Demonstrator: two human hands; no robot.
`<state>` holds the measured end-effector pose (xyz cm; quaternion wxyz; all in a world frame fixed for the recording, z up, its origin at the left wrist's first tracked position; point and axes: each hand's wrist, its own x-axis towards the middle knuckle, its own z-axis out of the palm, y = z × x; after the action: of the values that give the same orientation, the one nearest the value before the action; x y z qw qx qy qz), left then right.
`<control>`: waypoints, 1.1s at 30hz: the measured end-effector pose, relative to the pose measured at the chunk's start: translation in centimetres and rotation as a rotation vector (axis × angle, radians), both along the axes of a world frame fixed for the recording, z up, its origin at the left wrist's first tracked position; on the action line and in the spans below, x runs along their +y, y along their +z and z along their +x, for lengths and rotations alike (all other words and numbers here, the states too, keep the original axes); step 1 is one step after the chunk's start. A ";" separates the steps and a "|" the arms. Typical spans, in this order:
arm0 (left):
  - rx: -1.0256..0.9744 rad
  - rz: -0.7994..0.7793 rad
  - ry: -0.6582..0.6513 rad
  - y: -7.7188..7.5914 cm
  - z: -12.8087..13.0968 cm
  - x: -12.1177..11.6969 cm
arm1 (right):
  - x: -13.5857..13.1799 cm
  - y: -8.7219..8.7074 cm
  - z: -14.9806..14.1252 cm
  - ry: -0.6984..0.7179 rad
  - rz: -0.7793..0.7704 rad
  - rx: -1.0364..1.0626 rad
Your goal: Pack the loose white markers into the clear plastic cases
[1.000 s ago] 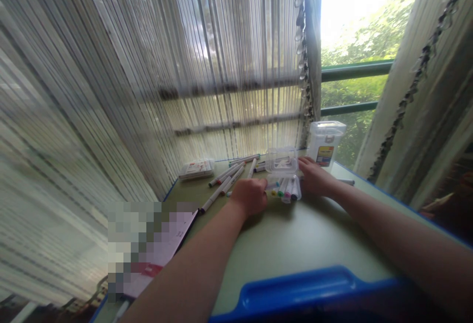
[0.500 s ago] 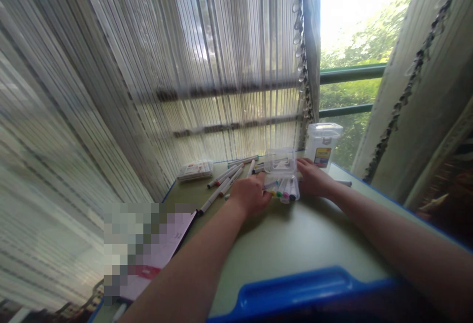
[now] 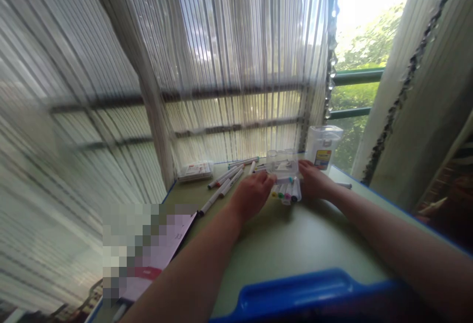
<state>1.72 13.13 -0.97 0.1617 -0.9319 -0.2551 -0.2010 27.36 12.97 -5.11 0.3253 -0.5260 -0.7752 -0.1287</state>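
Note:
A small clear plastic box (image 3: 286, 201) lies on the table with its lid (image 3: 283, 166) raised at the back. Several white markers (image 3: 287, 191) with coloured ends lie side by side in it. My left hand (image 3: 254, 192) is at the box's left side, fingers closed on a marker (image 3: 284, 180) with a teal end that lies across the others; its fingertips are partly hidden. My right hand (image 3: 314, 180) holds the box at its right edge, fingers bent behind that side.
Loose markers (image 3: 231, 185) are scattered left of the box. Behind them sits a flat clear case (image 3: 195, 170). A tall clear container (image 3: 323, 148) stands beyond my right hand, near another marker (image 3: 345, 185). A notebook (image 3: 172, 244) lies at left; a blue tray edge (image 3: 295, 288) is nearest.
My left hand has shifted slightly right and up, carrying the teal-ended marker further over the box. My right hand stays at the box's side. The camera view has turned slightly.

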 end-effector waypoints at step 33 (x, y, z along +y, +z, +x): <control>-0.053 0.188 0.102 -0.1 -0.5 0.7 | -0.6 0.4 -0.4 -0.214 0.079 0.034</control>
<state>1.19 13.80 -1.09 0.2517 -0.8928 -0.2864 -0.2399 26.91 12.37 -4.71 0.3434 -0.5945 -0.7034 -0.1841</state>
